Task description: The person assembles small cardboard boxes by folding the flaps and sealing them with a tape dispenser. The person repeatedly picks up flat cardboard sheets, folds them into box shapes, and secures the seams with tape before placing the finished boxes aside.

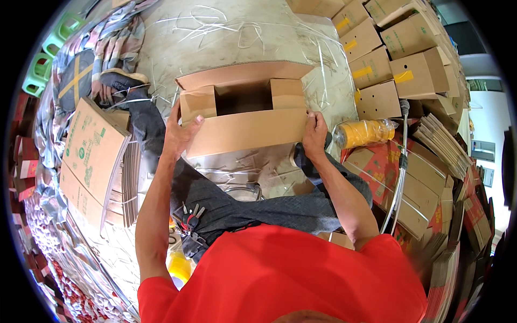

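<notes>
Between my two hands is a brown cardboard box [247, 132], held out in front of my knees. Its short end flaps are folded inward, while the long far flap [247, 74] stands outward and the long near flap faces me. A dark gap shows between the end flaps; what lies inside cannot be made out. My left hand [181, 132] grips the left end, its thumb on the near flap and its fingers partly hidden. At the right end, my right hand [315, 132] is closed round the near corner.
Strapped flat cartons [89, 153] lean at my left. Wrapped yellow tape rolls [366, 133] lie at my right beside a metal pole [400, 172]. Stacked boxes [406, 40] rise at the far right. Loose white straps [202, 24] litter the floor. Keys [194, 218] hang near my lap.
</notes>
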### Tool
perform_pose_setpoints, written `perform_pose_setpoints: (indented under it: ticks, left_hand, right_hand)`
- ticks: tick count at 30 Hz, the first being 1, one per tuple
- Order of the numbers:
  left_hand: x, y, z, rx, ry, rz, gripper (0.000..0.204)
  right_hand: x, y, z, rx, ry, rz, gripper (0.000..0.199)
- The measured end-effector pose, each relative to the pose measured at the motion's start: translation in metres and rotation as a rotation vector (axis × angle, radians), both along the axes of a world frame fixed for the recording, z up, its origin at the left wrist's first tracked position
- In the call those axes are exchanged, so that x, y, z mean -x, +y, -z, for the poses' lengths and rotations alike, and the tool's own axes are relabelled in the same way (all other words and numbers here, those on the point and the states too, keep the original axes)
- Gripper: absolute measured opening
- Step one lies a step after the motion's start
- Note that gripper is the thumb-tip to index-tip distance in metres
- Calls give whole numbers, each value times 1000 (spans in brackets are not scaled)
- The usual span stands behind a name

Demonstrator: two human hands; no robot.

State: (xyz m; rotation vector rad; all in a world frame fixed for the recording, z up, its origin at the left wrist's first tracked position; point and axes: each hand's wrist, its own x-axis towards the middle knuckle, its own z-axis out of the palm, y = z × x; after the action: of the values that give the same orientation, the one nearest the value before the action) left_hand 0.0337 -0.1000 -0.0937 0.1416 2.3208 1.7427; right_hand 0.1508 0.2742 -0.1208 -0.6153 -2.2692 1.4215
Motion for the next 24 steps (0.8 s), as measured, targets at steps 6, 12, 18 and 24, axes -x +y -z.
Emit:
perform_pose_setpoints:
  ticks: [6, 12, 18, 24]
  left_hand:
    - [-1, 3, 5, 24, 5, -23, 90]
    - [-1, -9, 21, -109, -18, -30, 91]
    - [2, 16, -42, 605, 729, -165, 106]
    - [92, 115, -118, 544, 1057, 545, 75]
  right_hand:
    - [-4, 68, 26, -148, -217, 255, 42]
    - [13, 3, -9, 149, -232, -100, 51]
    - [16, -17, -20, 176, -229, -183, 43]
    - [13, -14, -8, 39, -157, -210, 46]
